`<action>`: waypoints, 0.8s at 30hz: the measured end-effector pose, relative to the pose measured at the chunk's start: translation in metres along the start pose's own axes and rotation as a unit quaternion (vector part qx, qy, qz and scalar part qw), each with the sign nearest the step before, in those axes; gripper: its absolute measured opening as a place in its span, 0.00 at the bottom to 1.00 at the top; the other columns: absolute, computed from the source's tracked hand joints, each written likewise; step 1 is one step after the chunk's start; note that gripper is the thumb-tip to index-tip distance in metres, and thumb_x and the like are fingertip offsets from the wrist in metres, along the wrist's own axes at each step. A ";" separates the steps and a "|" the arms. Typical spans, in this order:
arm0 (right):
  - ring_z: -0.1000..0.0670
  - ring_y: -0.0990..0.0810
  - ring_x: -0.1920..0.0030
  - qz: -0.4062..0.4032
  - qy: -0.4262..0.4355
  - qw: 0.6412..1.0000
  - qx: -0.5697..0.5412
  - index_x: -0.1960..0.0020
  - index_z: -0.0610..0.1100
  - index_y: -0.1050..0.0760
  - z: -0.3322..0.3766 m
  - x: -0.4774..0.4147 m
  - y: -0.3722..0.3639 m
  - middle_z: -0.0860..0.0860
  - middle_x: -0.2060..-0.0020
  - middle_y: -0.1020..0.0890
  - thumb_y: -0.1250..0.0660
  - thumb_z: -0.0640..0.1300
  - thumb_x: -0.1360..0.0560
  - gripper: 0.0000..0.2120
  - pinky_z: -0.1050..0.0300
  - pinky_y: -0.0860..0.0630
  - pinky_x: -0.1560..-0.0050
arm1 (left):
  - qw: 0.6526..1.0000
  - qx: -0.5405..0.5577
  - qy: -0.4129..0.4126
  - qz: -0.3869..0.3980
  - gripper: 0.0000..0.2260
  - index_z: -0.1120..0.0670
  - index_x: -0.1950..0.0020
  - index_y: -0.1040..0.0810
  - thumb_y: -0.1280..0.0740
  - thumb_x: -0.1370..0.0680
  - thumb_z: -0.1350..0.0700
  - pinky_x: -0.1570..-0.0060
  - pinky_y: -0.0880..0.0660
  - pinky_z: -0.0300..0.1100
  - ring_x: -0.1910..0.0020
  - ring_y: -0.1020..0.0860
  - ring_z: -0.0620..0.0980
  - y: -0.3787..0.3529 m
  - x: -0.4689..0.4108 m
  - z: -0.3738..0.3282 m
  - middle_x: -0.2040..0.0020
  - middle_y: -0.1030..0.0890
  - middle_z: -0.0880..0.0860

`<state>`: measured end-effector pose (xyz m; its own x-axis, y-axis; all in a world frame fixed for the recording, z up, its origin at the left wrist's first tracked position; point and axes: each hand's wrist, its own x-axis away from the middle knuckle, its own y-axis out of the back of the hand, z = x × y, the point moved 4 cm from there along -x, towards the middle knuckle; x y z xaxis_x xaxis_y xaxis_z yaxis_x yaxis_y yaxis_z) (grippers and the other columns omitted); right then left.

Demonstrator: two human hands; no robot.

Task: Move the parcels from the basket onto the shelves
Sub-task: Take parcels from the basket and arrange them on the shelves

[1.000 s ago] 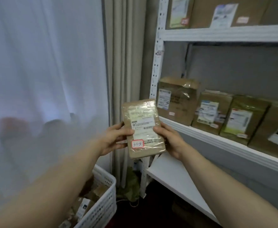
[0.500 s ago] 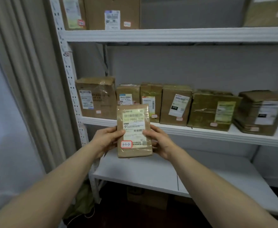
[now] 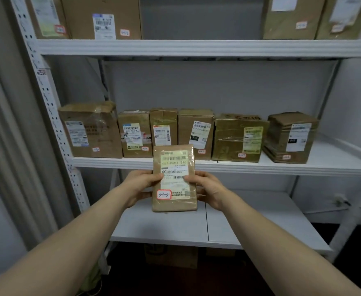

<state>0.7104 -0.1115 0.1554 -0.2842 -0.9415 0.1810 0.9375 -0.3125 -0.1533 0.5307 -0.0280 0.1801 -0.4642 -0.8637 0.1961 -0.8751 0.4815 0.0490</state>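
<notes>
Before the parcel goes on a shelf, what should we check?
1. Grip: left hand and right hand hold the parcel by its sides. Ok.
2. Label facing us: the red-edged sticker shows. Ok.
3. Which spot the sticker means: writing too small to read. Cannot tell.
4. Room on the middle shelf straight ahead: boxes fill it. Not ok.
5. Room on the lower shelf: bare board behind the parcel. Ok.
</notes>
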 end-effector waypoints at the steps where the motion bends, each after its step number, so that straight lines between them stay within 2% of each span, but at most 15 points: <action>1: 0.43 0.18 0.53 -0.001 -0.003 1.000 0.000 0.40 0.42 0.28 -0.001 0.000 0.001 0.44 0.55 0.14 0.25 0.41 0.31 0.22 0.47 0.31 0.45 | 1.000 0.000 -0.001 -0.002 0.05 0.57 0.49 0.19 0.30 0.25 0.60 0.55 0.23 0.46 0.49 0.19 0.51 -0.001 0.000 -0.001 0.52 0.15 0.54; 4: 0.41 0.21 0.52 -0.005 -0.005 1.000 -0.002 0.40 0.41 0.27 -0.002 -0.002 0.003 0.44 0.54 0.14 0.24 0.41 0.32 0.23 0.47 0.31 0.47 | 1.000 -0.002 -0.002 -0.001 0.06 0.58 0.49 0.19 0.30 0.25 0.60 0.56 0.23 0.45 0.50 0.18 0.50 -0.001 0.000 -0.002 0.53 0.15 0.54; 6: 0.42 0.18 0.51 -0.003 -0.003 1.000 -0.001 0.39 0.41 0.27 0.000 -0.002 0.003 0.45 0.55 0.14 0.24 0.42 0.32 0.23 0.44 0.27 0.43 | 1.000 -0.002 -0.004 0.001 0.05 0.57 0.50 0.19 0.30 0.25 0.60 0.56 0.23 0.44 0.51 0.18 0.49 -0.001 0.001 -0.004 0.54 0.15 0.53; 8: 0.42 0.18 0.51 -0.002 -0.001 1.000 0.002 0.39 0.42 0.28 0.003 -0.004 0.002 0.45 0.56 0.14 0.24 0.42 0.32 0.23 0.41 0.27 0.39 | 1.000 0.000 -0.007 -0.003 0.04 0.56 0.50 0.19 0.30 0.25 0.60 0.56 0.22 0.44 0.51 0.18 0.49 0.000 0.002 -0.007 0.55 0.15 0.52; 13: 0.42 0.19 0.52 0.011 -0.002 1.000 -0.001 0.38 0.40 0.28 0.009 -0.009 -0.003 0.46 0.59 0.14 0.25 0.40 0.31 0.24 0.40 0.29 0.38 | 1.000 0.004 -0.018 -0.010 0.11 0.55 0.44 0.20 0.29 0.26 0.60 0.58 0.22 0.44 0.50 0.18 0.49 0.007 0.004 -0.015 0.51 0.15 0.52; 16: 0.45 0.15 0.56 0.013 0.006 1.000 0.018 0.34 0.43 0.31 0.015 -0.014 -0.007 0.46 0.57 0.14 0.24 0.42 0.33 0.30 0.41 0.26 0.40 | 1.000 0.011 -0.027 -0.010 0.12 0.57 0.43 0.21 0.29 0.26 0.61 0.60 0.23 0.42 0.51 0.18 0.48 0.009 0.008 -0.024 0.51 0.16 0.53; 18: 0.44 0.15 0.54 0.013 0.018 0.999 0.023 0.31 0.44 0.33 0.024 -0.016 -0.009 0.46 0.54 0.14 0.22 0.44 0.34 0.35 0.39 0.24 0.41 | 0.999 0.005 -0.042 -0.010 0.12 0.57 0.42 0.20 0.29 0.26 0.62 0.60 0.23 0.42 0.51 0.19 0.48 0.008 0.010 -0.035 0.51 0.16 0.52; 22: 0.44 0.15 0.52 0.007 0.068 0.997 0.027 0.34 0.44 0.29 0.059 -0.016 -0.010 0.46 0.50 0.15 0.22 0.46 0.35 0.32 0.41 0.22 0.43 | 0.997 0.013 -0.080 -0.011 0.12 0.58 0.42 0.21 0.31 0.25 0.64 0.59 0.24 0.40 0.52 0.19 0.47 0.004 0.013 -0.063 0.51 0.17 0.52; 24: 0.45 0.15 0.52 0.004 0.091 0.996 0.017 0.34 0.45 0.28 0.078 -0.016 -0.009 0.46 0.50 0.15 0.22 0.45 0.35 0.32 0.45 0.19 0.49 | 0.995 0.020 -0.098 -0.012 0.12 0.58 0.42 0.21 0.31 0.25 0.64 0.56 0.23 0.41 0.52 0.19 0.47 0.002 0.014 -0.080 0.51 0.16 0.52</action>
<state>0.7222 -0.0838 0.2298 -0.3048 -0.9524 -0.0004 0.9454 -0.3025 -0.1213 0.5334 -0.0271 0.2613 -0.4571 -0.8894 0.0008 -0.8893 0.4571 0.0110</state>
